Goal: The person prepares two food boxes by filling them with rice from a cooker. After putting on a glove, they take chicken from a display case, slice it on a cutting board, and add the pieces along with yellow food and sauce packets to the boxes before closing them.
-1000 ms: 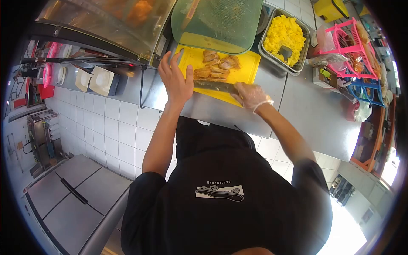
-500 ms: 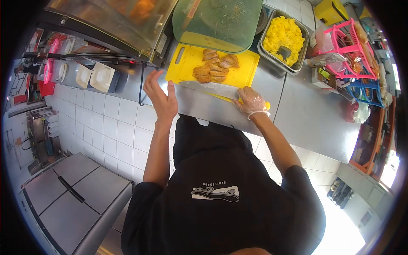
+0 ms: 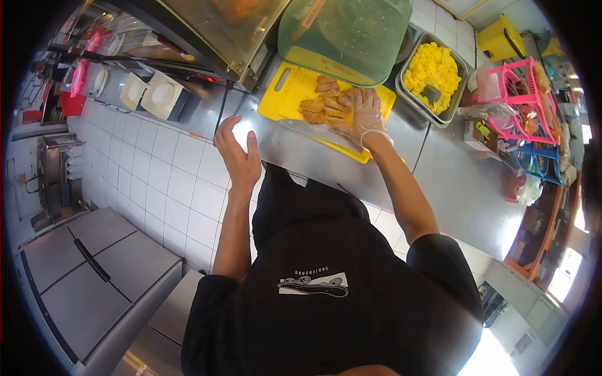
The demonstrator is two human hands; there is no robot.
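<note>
My right hand (image 3: pixel 365 119), in a clear plastic glove, lies with fingers stretched over the right side of the sliced cooked meat (image 3: pixel 325 109) on the yellow cutting board (image 3: pixel 273 100). A large knife (image 3: pixel 310 129) rests along the board's near edge, its blade pointing left and its handle hidden near my right hand. My bare left hand (image 3: pixel 239 150) is raised left of the board, fingers apart, holding nothing. Whether my right fingers press on the meat or only hover at it is hard to tell.
A green translucent bin (image 3: pixel 345 37) stands behind the board. Right of it, a metal tray (image 3: pixel 453 110) holds yellow food and a dark scoop. A glass-sided cabinet (image 3: pixel 213 31) is at the back left; pink baskets (image 3: pixel 523 99) stand on the right.
My right hand has let go of the knife handle and moved forward onto the board by the meat, its fingers now spread. My left hand remains raised. The view has shifted slightly.
</note>
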